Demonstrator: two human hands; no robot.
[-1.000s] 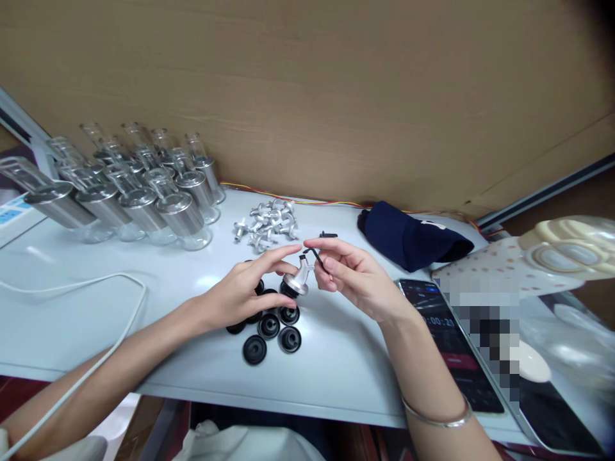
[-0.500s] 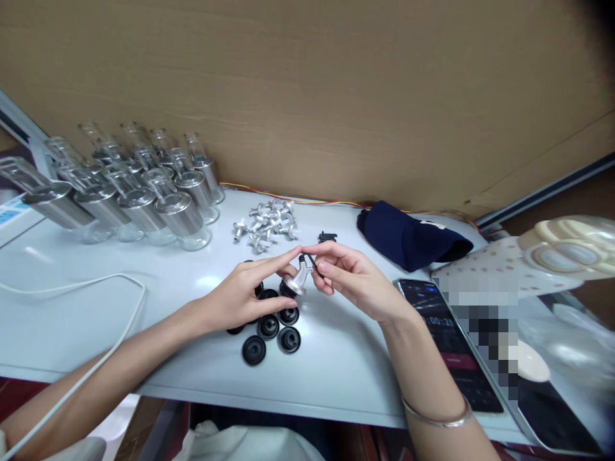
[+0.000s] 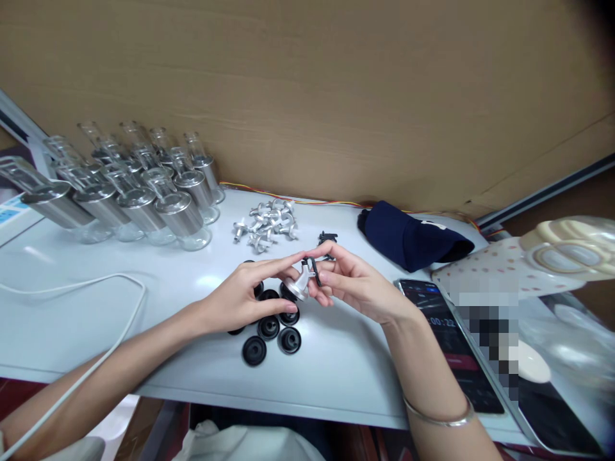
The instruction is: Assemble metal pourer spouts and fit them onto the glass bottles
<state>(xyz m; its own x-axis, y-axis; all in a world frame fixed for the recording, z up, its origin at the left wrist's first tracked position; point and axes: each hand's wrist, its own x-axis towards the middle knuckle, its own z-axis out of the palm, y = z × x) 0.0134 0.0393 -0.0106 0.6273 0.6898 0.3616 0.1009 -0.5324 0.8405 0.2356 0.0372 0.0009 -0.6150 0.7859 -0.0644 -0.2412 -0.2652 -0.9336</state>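
My left hand [image 3: 243, 296] and my right hand [image 3: 353, 282] meet over the middle of the white table [image 3: 86, 314]. Between their fingertips is a small silver funnel-shaped metal part [image 3: 300, 283] with a black tip. The left forefinger and thumb pinch it. My right fingers pinch a thin black ring [image 3: 313, 267] against the part's narrow end. Several black round caps [image 3: 269, 326] lie on the table right under my left hand. A pile of small silver metal fittings [image 3: 266, 224] lies just behind the hands.
Several glass bottles with silver collars [image 3: 139, 192] stand at the back left. A white cable [image 3: 96, 301] crosses the left side. A navy cap [image 3: 408, 240] lies back right. A phone [image 3: 451, 339] showing a timer lies right of my right wrist. A cardboard wall [image 3: 336, 96] closes the back.
My right hand has moved closer to the left one and brought the black ring onto the silver part's narrow end. The part has tilted a little. Nothing else moved.
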